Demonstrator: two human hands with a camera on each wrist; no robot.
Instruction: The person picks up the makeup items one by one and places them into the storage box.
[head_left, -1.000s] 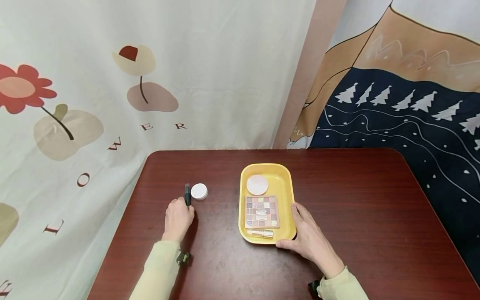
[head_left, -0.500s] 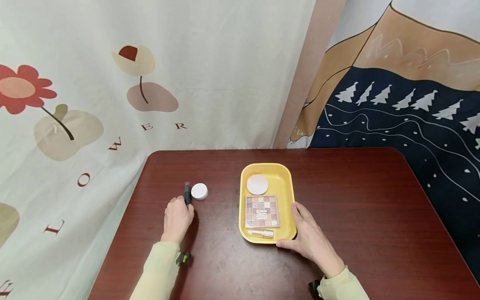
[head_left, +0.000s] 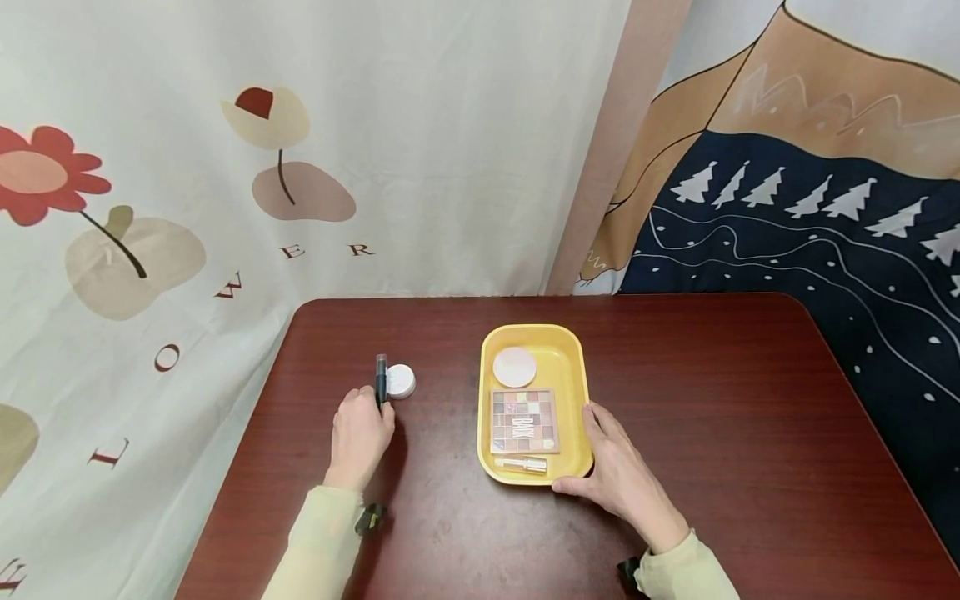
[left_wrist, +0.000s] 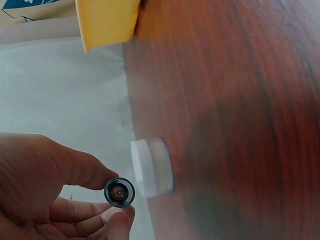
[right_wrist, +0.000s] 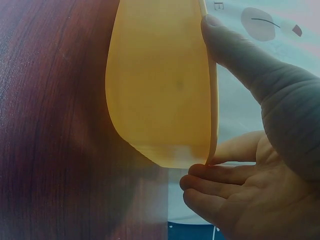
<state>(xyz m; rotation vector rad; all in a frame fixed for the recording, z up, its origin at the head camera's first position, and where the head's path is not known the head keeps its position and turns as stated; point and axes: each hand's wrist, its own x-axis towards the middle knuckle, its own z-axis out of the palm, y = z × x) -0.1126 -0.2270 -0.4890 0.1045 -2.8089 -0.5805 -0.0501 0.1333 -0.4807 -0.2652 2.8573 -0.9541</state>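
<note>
My left hand [head_left: 362, 435] pinches a slim dark makeup pen [head_left: 381, 380] with a clear end, between thumb and fingers. Seen end-on in the left wrist view, the pen [left_wrist: 119, 192] shows a round dark rim and is raised off the table. Just right of it stands a small white-lidded jar [head_left: 402, 381], partly covered by the pen in the head view. My right hand [head_left: 626, 475] holds the near right corner of a yellow tray [head_left: 576, 392], thumb and fingers on its rim. Inside lie a pale round compact [head_left: 514, 367], an eyeshadow palette [head_left: 524, 421] and a lipstick [head_left: 521, 465].
The tray and jar stand on a dark red-brown wooden table [head_left: 712, 400] with rounded far corners. Behind the table hang a pale curtain [head_left: 450, 150] with flower prints and a navy cloth [head_left: 757, 225] with white trees.
My left hand has moved slightly right and lifted the makeup pen, which now overlaps the jar in the head view. The right hand and tray stay in place.
</note>
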